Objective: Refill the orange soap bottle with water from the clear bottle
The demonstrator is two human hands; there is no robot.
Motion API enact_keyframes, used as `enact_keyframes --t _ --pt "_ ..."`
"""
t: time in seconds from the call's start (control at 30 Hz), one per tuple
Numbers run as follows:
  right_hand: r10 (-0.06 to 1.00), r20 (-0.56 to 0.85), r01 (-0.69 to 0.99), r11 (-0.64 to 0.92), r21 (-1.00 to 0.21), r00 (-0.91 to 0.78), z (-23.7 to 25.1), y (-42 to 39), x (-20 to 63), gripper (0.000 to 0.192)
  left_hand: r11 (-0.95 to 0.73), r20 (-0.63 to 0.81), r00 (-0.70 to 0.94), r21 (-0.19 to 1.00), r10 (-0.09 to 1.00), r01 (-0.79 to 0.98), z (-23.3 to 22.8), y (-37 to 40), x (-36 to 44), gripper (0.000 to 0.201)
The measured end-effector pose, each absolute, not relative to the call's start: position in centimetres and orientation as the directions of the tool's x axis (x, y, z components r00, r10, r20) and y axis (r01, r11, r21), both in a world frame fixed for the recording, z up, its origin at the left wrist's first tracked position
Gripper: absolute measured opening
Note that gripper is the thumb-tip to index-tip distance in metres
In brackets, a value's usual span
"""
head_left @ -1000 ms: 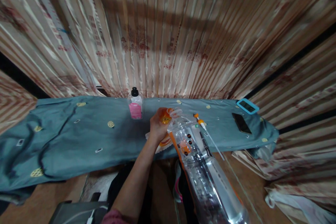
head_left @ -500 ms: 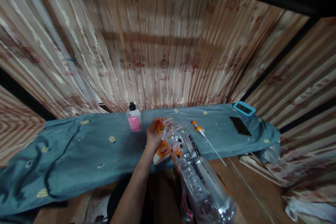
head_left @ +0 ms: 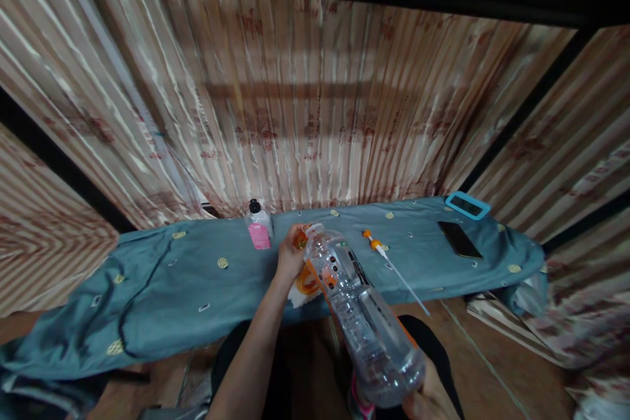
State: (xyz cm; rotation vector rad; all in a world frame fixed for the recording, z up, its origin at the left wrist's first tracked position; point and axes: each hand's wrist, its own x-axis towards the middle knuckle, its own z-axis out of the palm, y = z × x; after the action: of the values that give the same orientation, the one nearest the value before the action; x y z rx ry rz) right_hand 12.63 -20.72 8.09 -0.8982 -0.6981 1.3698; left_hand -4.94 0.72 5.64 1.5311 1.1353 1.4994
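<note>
Table cloth (head_left: 162, 289): teal, small yellow round motifs
Curtain (head_left: 315, 111): beige-brown stripes, red print
Large bottle (head_left: 359, 315): clear, orange label
Small bottle (head_left: 259, 228): clear, pink label, black cap
Brush (head_left: 378, 248): orange-white handle
Phone (head_left: 459, 239): black
Case (head_left: 467, 205): light blue frame

Bottle (head_left: 361, 315): clear glossy plastic, ribbed, held in right hand (head_left: 430, 400). Cap (head_left: 300, 241) under left hand (head_left: 289, 254): glossy orange plastic. Table cover (head_left: 162, 289) beyond grip: matt teal cloth. Curtain (head_left: 295, 111) behind: satiny striped fabric.
</note>
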Motion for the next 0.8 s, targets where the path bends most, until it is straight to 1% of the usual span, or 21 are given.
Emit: enact_keyframes --t 0.1,0.17,0.27,0.33,0.47,0.5,0.63,0.8 --pt "0.992 -0.079 -0.515 -0.017 -0.857 0.099 8.2 -20.5 12.7 0.057 -0.359 0.367 -0.042 0.925 0.929 0.126 5.7 0.6 -4.9 0.027" --pt "0.985 -0.113 -0.521 -0.029 -0.853 0.129 7.7 -20.5 13.1 0.052 -0.359 0.365 -0.034 0.926 0.930 0.121 5.7 0.5 -4.8 0.028" --pt "0.979 -0.150 -0.547 -0.052 -0.835 0.137 7.0 -20.6 13.5 0.062 -0.374 0.377 -0.014 0.922 0.926 0.097 5.7 0.5 -4.8 0.031" --pt "0.983 -0.139 -0.567 -0.049 -0.822 0.116 6.8 -20.6 13.7 0.066 -0.383 0.386 -0.011 0.918 0.922 0.099 5.7 0.5 -4.9 0.032" --pt "0.989 -0.124 -0.556 -0.062 -0.829 0.075 6.9 -20.5 14.0 0.053 -0.376 0.379 -0.012 0.922 0.925 0.095 6.0 0.3 -4.9 0.034" --pt "0.990 -0.126 -0.546 -0.074 -0.834 0.058 6.8 -20.4 14.1 0.055 -0.377 0.380 -0.014 0.922 0.925 0.094 6.0 0.3 -4.9 0.035" --pt "0.995 -0.097 -0.515 -0.081 -0.854 0.004 5.8 -20.3 14.6 0.075 -0.385 0.388 -0.021 0.918 0.921 0.096 6.1 0.2 -4.8 0.036" --pt "0.998 -0.056 -0.490 -0.044 -0.870 0.008 4.8 -20.1 14.7 0.076 -0.379 0.381 -0.015 0.923 0.925 0.068 5.5 0.4 -4.7 0.035"
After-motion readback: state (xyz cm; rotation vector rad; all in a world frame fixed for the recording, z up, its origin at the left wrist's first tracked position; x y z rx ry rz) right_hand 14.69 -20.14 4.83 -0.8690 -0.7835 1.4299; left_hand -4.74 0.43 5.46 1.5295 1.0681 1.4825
